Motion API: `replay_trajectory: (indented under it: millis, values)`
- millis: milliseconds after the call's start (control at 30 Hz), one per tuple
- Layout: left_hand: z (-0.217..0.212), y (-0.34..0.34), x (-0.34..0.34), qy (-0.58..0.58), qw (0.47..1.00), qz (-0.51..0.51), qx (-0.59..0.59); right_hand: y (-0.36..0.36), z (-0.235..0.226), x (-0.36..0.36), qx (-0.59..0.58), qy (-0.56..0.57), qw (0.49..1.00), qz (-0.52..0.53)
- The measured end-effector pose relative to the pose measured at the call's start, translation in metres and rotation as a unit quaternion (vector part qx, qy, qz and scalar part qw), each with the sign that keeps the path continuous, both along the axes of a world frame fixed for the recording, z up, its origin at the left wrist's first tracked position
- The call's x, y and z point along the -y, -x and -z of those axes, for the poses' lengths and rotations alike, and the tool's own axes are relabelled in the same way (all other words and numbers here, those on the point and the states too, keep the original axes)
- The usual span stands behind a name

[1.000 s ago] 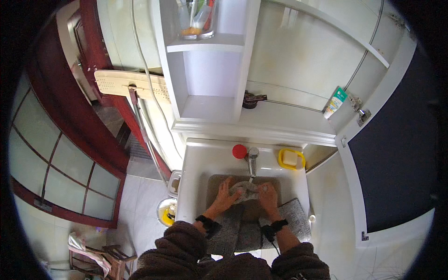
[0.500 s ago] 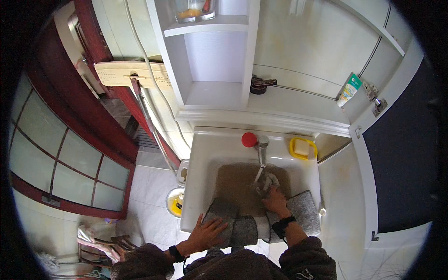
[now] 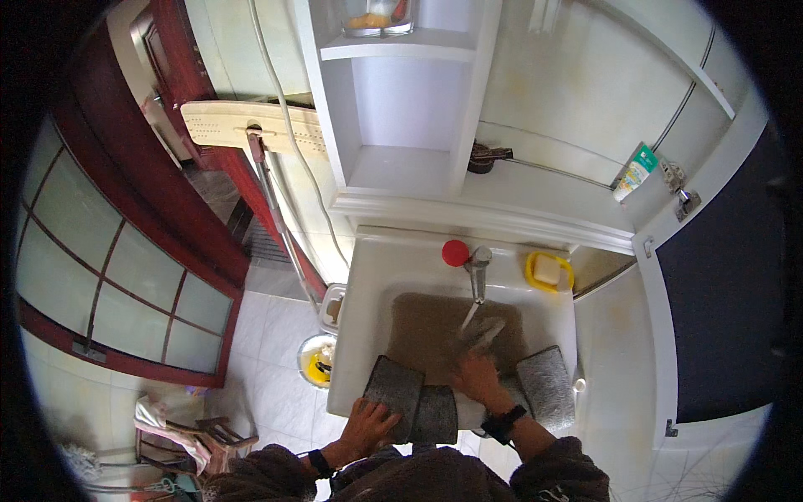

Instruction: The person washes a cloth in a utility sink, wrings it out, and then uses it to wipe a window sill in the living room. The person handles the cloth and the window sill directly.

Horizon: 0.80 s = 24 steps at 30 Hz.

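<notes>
At lower centre, the pale wet cloth (image 3: 487,331) slants toward upper right from the nearer right hand (image 3: 478,378), its closure unclear, while the left hand (image 3: 368,425) lies half-curled on grey cloth (image 3: 396,386), grip indeterminable.

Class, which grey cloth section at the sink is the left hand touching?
The leftmost section: the left hand rests on it. The others lie farther right, clear of that hand.

Grey cloth pieces (image 3: 548,389) look matt, rough. Basin (image 3: 401,245) is glossy, white, ceramic-looking; tap (image 3: 478,272), shiny metal. Soap dish (image 3: 530,274) looks smooth yellow plastic. Sleeve (image 3: 556,477) is fuzzy pile cloth. Door frame (image 3: 159,213): red wood, sheen visible; panes (image 3: 146,266), frosted glass.
</notes>
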<state>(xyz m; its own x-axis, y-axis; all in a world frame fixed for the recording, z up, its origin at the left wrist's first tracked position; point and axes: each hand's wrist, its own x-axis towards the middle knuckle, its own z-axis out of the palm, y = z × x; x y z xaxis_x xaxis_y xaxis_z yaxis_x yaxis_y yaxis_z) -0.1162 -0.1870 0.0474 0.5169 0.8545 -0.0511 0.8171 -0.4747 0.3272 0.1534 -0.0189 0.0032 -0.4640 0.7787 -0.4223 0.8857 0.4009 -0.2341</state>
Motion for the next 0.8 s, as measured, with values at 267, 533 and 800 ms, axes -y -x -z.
replay_trajectory:
  millis: [267,533,800]
  values:
    - [0.009,0.024,-0.004,0.153,0.986,-0.050,0.042,0.031,-0.030,0.054,-0.170,0.064,0.983,-0.039]
    - [0.005,0.018,-0.024,0.068,0.946,-0.306,0.085,0.054,-0.053,0.037,-0.256,0.326,0.876,0.246]
    - [0.002,0.068,-0.019,0.309,0.656,-0.370,0.581,0.089,-0.055,0.036,-0.500,0.492,0.640,0.313]
